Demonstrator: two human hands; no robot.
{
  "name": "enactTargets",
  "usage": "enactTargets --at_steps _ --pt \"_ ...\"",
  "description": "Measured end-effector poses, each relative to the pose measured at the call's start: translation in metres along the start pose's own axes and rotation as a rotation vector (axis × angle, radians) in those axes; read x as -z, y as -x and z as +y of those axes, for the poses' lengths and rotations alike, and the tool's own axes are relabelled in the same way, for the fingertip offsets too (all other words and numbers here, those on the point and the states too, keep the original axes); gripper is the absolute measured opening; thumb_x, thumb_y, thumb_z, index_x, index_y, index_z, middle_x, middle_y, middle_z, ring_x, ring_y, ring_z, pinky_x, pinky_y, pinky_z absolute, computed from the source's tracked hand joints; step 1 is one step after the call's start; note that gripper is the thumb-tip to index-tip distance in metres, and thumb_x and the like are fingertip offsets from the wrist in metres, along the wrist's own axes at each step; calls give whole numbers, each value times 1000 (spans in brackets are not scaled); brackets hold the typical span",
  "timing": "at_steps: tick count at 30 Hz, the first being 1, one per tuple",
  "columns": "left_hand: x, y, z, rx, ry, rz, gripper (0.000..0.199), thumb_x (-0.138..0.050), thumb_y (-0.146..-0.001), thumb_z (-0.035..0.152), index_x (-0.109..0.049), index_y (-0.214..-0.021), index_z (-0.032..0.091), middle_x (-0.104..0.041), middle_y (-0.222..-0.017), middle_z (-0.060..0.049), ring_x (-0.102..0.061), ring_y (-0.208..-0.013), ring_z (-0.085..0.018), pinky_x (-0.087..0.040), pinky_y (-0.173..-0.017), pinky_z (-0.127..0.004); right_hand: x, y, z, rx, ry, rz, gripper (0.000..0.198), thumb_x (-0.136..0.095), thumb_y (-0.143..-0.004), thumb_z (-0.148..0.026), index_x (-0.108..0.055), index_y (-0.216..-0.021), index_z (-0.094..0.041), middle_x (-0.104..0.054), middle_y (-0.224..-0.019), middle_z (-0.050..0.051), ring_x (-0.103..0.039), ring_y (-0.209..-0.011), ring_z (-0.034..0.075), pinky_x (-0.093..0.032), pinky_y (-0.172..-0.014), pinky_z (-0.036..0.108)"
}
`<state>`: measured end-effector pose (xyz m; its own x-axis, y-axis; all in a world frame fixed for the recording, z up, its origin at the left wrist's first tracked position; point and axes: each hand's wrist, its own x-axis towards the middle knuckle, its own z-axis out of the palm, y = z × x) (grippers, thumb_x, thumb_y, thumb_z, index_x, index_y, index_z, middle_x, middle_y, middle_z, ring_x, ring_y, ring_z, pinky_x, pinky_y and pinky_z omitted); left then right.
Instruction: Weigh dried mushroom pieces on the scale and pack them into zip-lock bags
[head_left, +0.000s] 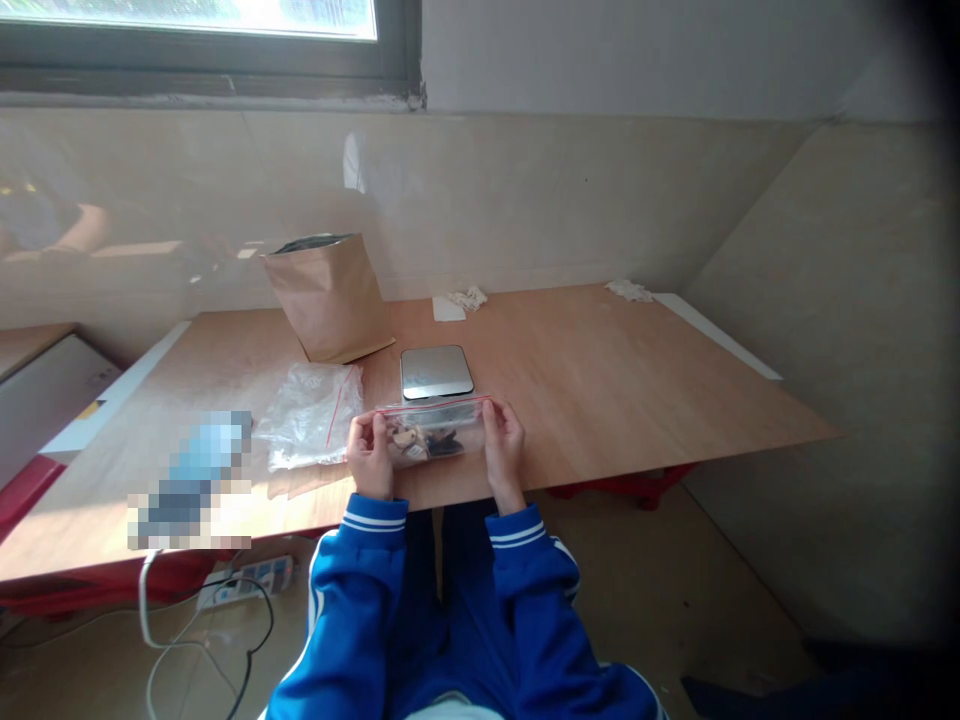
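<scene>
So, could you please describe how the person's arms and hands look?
The left sleeve and right sleeve are blue, with white stripes around the cuffs and white trim along the outer sides. The left hand and right hand wear no gloves.

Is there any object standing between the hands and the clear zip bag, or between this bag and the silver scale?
Nothing visible. The left hand and right hand grip the clear zip bag directly, near its upper corners, and I see no object between it and the silver scale just beyond.

Lone head-worn view, facing forward, down across table [585,380] toward wall [555,200]; left hand [370,455], right hand [504,448] near
</scene>
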<state>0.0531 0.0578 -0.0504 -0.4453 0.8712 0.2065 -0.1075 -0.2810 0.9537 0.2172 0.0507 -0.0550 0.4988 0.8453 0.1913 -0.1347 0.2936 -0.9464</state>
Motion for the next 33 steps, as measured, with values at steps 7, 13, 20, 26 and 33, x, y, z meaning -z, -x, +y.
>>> enactTargets --at_steps 7,13,20,26,33 --pt "0 -3 -3 77 96 -112 27 -71 -75 40 -65 -90 18 -70 -84 -2 -67 -82 -13 -51 -78 -25 1 1 -3 -16 -1 -65 28 -63 -81 -45 -64 -92 -19 -69 -92 5 -63 -88 19 -49 -82 33" --pt "3 -3 -5 46 108 -77 23 -72 -75 37 -65 -85 18 -69 -80 -1 -65 -77 -12 -50 -75 -25 2 -1 -1 -23 -12 3 31 -69 -76 -44 -67 -91 -16 -70 -90 6 -64 -85 19 -50 -80 33" --pt "4 -1 -2 4 97 -20 22 -72 -74 37 -64 -83 19 -69 -78 -2 -66 -78 -15 -52 -75 -29 4 -1 -5 -31 -46 25 31 -72 -72 -43 -68 -86 -16 -72 -85 6 -66 -83 20 -51 -79 34" --pt "3 -2 -2 44 160 -10 24 -74 -72 36 -64 -85 19 -67 -78 1 -64 -75 -11 -50 -75 -25 4 0 -5 -9 -89 -50 27 -70 -74 -42 -65 -86 -18 -73 -86 5 -67 -86 19 -52 -84 35" --pt "1 -2 -2 126 192 -124 24 -74 -72 39 -68 -84 18 -68 -82 -1 -63 -78 -10 -49 -76 -23 3 -2 3 -155 -243 -193 40 -69 -77 -45 -56 -106 -21 -73 -96 4 -70 -87 19 -54 -81 35"
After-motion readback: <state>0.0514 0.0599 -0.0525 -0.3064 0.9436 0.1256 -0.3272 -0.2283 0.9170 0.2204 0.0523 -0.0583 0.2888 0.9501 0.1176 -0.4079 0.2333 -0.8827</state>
